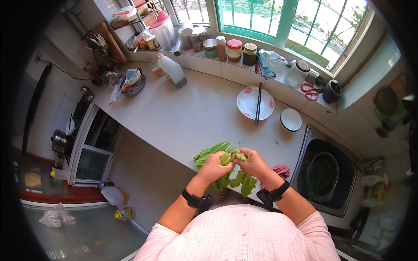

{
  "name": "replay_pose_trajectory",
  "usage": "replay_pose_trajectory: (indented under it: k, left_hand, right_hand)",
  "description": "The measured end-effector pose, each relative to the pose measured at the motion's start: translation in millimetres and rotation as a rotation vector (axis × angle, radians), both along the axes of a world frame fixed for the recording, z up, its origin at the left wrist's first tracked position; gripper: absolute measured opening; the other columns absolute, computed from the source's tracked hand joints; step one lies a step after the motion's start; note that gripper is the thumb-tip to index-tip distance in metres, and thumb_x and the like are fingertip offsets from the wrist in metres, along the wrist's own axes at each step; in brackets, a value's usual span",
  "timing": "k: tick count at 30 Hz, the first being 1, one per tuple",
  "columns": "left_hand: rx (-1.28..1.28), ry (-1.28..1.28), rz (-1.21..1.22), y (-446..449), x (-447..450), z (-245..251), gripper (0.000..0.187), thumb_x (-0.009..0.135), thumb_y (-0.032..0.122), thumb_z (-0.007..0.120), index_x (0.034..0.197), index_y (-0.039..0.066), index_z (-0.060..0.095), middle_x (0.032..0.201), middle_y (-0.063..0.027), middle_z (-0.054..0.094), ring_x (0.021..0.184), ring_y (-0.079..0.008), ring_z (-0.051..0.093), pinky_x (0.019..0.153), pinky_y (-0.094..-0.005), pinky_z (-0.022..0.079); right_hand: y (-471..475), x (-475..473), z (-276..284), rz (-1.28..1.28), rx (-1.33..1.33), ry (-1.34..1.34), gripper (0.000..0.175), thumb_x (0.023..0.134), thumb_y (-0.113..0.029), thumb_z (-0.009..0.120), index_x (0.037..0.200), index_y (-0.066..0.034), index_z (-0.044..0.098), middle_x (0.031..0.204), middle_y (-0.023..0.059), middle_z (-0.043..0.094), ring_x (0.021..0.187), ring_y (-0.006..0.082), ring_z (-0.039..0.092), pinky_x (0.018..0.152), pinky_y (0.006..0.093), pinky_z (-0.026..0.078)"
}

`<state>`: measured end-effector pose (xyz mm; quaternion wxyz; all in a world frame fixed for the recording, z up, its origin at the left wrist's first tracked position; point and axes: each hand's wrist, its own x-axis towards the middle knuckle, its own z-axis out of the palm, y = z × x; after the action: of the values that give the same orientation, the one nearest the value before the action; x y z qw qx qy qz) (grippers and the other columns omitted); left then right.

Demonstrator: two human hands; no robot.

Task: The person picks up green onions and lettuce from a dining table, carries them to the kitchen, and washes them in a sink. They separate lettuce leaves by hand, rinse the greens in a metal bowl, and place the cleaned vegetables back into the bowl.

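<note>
My left hand [215, 168] and my right hand [253, 163] meet near the counter's front edge, both closed on the pale stem end of a bunch of leafy lettuce [233, 157]. Some green leaves hang below and between my hands. More lettuce leaves [209, 153] lie on the counter just beyond my left hand. A dark pink cloth [281, 171] is beside my right wrist. Something small and red shows between my hands, too covered to name.
Beyond my hands stand a floral plate [248, 101] with black chopsticks [258, 107] across it and a white bowl [291, 120]. At right is a sink [301, 163] holding a basin of greens [321, 179]. Jars [234, 50] and red-handled scissors [310, 92] line the window ledge. A plastic jug [171, 70] stands back left.
</note>
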<state>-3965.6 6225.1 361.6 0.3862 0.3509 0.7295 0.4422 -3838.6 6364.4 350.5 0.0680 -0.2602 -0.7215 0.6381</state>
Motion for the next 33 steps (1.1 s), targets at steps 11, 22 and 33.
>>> replay_pose_trajectory:
  k: [11,22,33]
  left_hand:
    - [0.016,-0.456,-0.044,-5,-19,14,0.025,0.087,0.017,0.072,0.104,0.001,0.064,0.091,0.0007,0.065,0.081,-0.0083,0.059,0.074,-0.0265,0.05]
    - [0.13,-0.673,-0.026,-5,-14,13,0.03,0.087,0.017,0.074,0.11,0.002,0.062,0.099,-0.0001,0.065,0.087,-0.0074,0.058,0.079,-0.0262,0.049]
    - [-0.049,-0.359,-0.132,-18,-24,20,0.02,0.089,0.015,0.069,0.102,0.001,0.065,0.09,0.0009,0.066,0.081,-0.0063,0.058,0.074,-0.0255,0.049]
  right_hand:
    - [8,6,25,0.096,-0.058,-0.017,0.021,0.091,-0.013,0.064,0.107,0.0,0.062,0.078,0.0055,0.062,0.069,0.0096,0.056,0.064,0.0297,0.049]
    - [14,10,31,0.2,0.38,0.06,0.021,0.085,-0.01,0.066,0.102,0.0013,0.064,0.093,0.0213,0.066,0.085,0.0332,0.064,0.076,0.0386,0.05]
    - [24,20,29,0.277,0.654,0.027,0.017,0.082,-0.011,0.066,0.094,0.0008,0.065,0.09,0.0206,0.064,0.089,0.0403,0.06,0.076,0.0446,0.049]
